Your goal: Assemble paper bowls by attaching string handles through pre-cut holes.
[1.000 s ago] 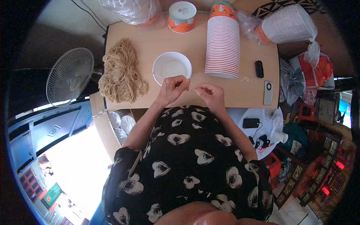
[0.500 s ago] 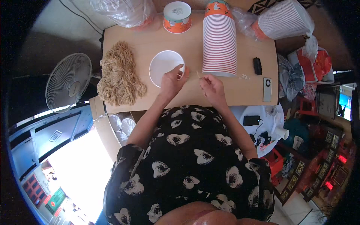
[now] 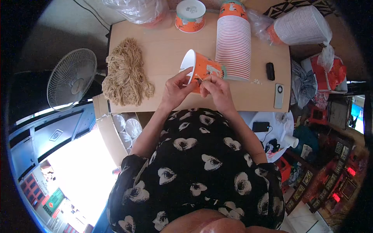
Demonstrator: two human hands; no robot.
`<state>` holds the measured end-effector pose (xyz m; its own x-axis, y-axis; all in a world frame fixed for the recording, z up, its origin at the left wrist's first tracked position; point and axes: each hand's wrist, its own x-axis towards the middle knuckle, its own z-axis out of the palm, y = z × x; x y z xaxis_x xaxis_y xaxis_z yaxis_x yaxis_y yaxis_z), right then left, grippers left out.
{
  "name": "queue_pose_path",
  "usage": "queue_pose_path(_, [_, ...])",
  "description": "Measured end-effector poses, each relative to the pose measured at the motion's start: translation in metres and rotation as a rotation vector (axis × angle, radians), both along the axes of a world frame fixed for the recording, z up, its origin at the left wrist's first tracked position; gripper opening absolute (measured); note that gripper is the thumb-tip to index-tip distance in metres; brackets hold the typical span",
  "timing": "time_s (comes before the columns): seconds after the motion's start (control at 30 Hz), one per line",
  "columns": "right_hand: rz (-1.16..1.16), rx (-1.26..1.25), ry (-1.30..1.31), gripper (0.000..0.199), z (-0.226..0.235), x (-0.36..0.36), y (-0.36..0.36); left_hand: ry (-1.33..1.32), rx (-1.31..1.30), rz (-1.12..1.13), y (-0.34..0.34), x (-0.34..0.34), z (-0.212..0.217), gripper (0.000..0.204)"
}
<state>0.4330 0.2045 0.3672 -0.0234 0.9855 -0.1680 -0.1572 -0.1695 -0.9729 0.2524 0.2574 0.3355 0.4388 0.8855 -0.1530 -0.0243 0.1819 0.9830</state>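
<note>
An orange paper bucket [image 3: 204, 66] with a white inside and animal prints lies tipped on its side, its mouth turned to the left. My left hand [image 3: 176, 91] grips its rim, fingers at the mouth and thumb against the outer wall. My right hand [image 3: 217, 91] is closed in a pinch at the near side of the bucket wall, with a thin tan piece of twine between the fingertips; the fingers partly hide it. To the left lies a bundle of tan twine [image 3: 126, 72].
A long nested stack of paper buckets [image 3: 234, 48] lies to the right. At the back are an upside-down bucket [image 3: 190, 16] and bagged buckets [image 3: 301, 26]. A black case [image 3: 270, 71] and a phone [image 3: 278, 96] rest at the right edge. A fan [image 3: 72, 79] stands left.
The bucket has turned from mouth up to lying sideways, its printed wall now showing. My right hand has come in from the right to the wall, bringing the twine.
</note>
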Motion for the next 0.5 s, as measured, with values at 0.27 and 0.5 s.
queue_pose_path(0.27, [-0.037, -0.031, -0.03, 0.019, -0.008, -0.006, 0.0, 0.063, 0.071, -0.017, -0.001, -0.002, 0.003, 0.054])
queue_pose_path(0.5, [-0.06, -0.069, -0.019, 0.019, -0.013, -0.003, -0.003, 0.074, 0.059, -0.033, -0.006, 0.001, 0.009, 0.055])
